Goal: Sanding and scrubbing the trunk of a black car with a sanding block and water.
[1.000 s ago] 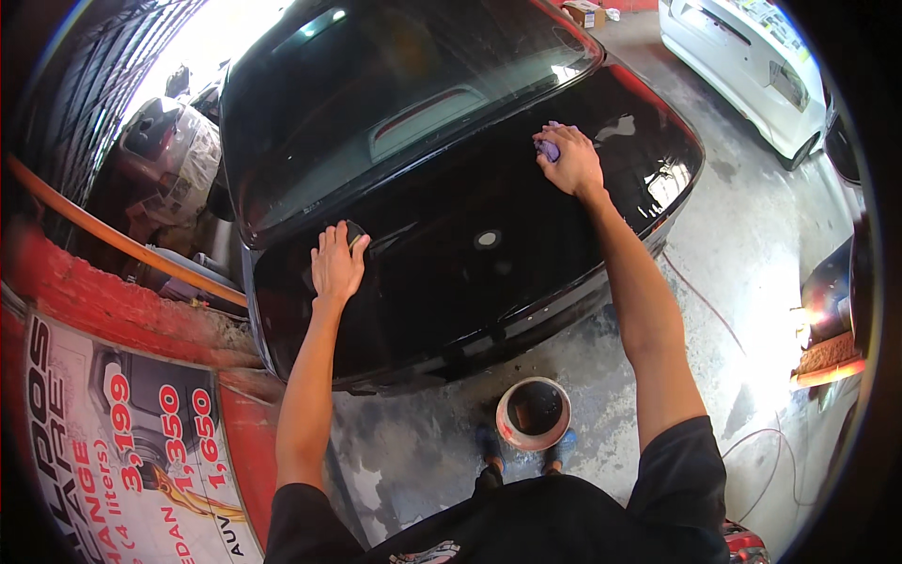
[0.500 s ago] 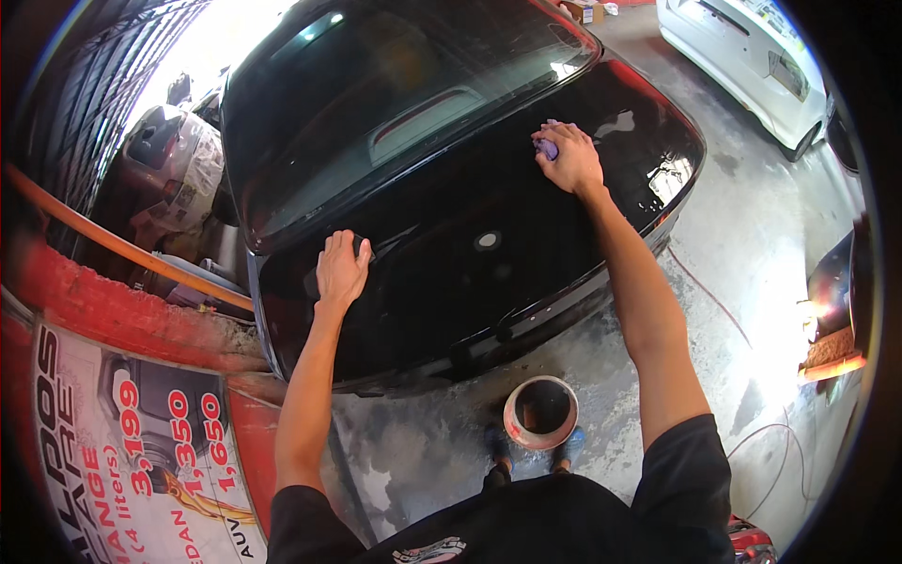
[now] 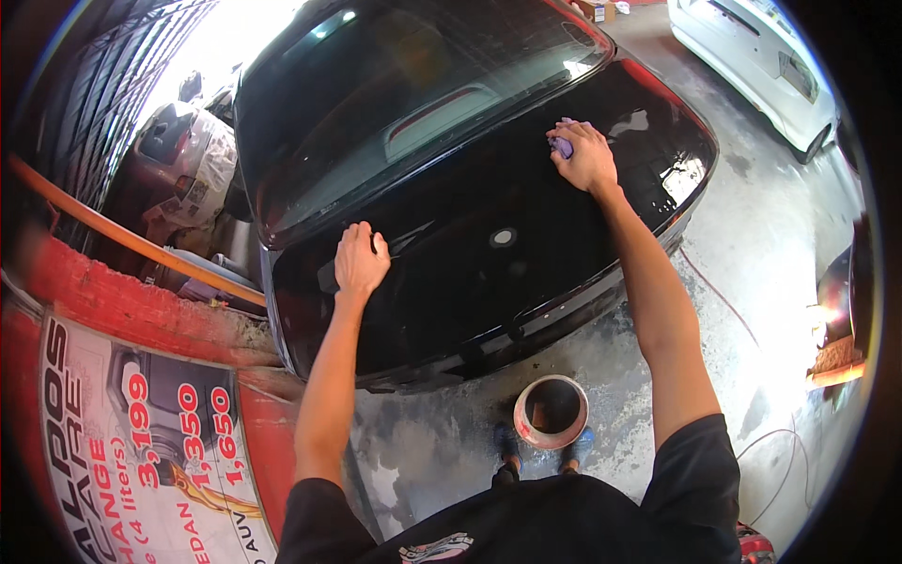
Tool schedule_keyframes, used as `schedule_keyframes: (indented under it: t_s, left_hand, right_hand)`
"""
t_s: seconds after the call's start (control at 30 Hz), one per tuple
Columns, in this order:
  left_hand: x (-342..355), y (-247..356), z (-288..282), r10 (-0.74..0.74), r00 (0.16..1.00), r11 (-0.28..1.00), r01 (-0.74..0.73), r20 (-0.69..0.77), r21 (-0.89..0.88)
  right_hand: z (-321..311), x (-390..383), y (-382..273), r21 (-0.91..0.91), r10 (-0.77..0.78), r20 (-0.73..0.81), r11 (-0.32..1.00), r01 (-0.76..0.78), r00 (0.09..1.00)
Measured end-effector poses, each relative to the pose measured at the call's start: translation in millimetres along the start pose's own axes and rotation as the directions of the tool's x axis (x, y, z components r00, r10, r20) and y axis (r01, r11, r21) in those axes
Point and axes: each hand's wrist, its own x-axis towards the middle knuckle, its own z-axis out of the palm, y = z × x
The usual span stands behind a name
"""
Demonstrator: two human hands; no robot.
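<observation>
A glossy black car trunk lid (image 3: 451,291) stretches out in front of me, with a small round pale mark near its middle. My right hand (image 3: 587,160) rests on its far right part, fingers closed around a crumpled purple cloth (image 3: 562,147). On the left side of the lid, close to the rear window (image 3: 413,85), lies my left hand (image 3: 362,261). Its fingers are curled down and pressed together; whatever is beneath them is hidden. Streaks and patches of reflected light show on the black paint.
A round bucket (image 3: 522,434) with dark contents stands between my feet, behind the bumper. To the left run an orange rail (image 3: 141,235), a red wall and a printed banner (image 3: 122,376). A white car (image 3: 752,66) is parked at the far right; a thin hose (image 3: 719,296) crosses the floor.
The whole view has shifted slightly, so the scene sits a little further right. My left hand has turned a bit on the lid; the right still grips the cloth in about the same place.
</observation>
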Motion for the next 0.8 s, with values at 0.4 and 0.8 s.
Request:
schedule_keyframes:
  t_s: [0.4, 0.8]
  left_hand:
    - [-10.9, 34.9, -2.5, 0.01, 0.99, 0.991, 0.01, -0.144, 0.137]
    - [-94.5, 74.1, -25.2, 0.055, 0.998, 0.997, -0.057, -0.033, -0.053]
  right_hand:
    - [-9.5, -5.0, -2.5, -0.02, 0.021, -0.009, 1.0, -0.021, 1.0]
    - [-3.9, -5.9, 11.8, -0.022, 0.019, -0.012, 1.0, -0.019, 1.0]
